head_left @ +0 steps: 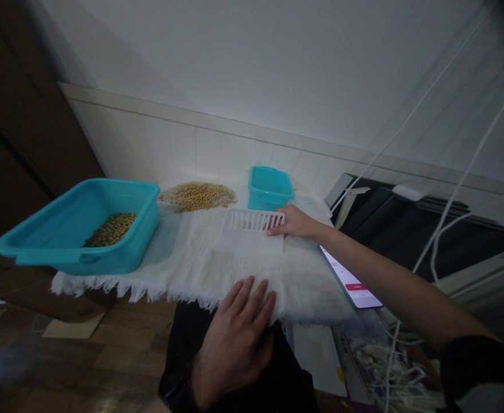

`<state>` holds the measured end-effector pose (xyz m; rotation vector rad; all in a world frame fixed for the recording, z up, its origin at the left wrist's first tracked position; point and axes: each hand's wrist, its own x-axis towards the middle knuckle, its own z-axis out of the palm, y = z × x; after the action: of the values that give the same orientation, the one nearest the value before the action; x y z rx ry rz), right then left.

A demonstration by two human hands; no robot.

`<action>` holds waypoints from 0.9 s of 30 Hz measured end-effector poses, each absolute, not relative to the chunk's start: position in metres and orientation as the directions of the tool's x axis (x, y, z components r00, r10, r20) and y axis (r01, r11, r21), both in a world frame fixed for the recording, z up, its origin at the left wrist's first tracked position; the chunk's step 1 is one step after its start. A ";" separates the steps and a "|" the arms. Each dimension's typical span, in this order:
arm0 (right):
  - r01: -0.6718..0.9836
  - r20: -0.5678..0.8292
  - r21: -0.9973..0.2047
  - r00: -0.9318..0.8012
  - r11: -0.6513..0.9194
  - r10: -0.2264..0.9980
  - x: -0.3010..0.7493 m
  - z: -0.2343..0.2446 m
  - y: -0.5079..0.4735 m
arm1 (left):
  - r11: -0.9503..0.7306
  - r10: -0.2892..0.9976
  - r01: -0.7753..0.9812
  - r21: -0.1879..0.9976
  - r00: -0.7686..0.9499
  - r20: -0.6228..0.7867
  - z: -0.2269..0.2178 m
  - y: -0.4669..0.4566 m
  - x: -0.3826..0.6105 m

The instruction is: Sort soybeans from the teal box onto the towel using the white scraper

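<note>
My right hand (290, 222) grips the right edge of a white slotted plastic piece (252, 229) over the cloth. A row of upright slots runs along its far side; its exact kind is unclear. My left hand (240, 332) lies with fingers stretched out at the front edge of the white fringed cloth (192, 246), holding nothing. Beyond the slotted piece stands a small turquoise bin (267, 201). To its left, yellow beans (202, 196) lie in a loose pile. A larger turquoise bin (144, 241) at the left contains mixed green and yellow beans (113, 230).
A lit phone (353, 284) lies at the cloth's right side, below my right forearm. White cables (450, 201) hang down at the right, in front of dark flat items (390, 221). A white wall (252, 74) closes off the back.
</note>
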<state>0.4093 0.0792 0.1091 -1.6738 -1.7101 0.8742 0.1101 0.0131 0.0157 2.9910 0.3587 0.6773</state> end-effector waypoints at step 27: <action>0.388 0.159 -0.921 0.313 0.027 0.937 0.325 0.076 0.083 | -0.936 0.334 0.278 0.218 0.897 0.289 0.032 0.032 0.084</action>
<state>0.3248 0.0831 0.0755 -1.5518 -1.2525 0.6698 0.0837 0.0322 0.0321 2.8919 0.4695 0.4849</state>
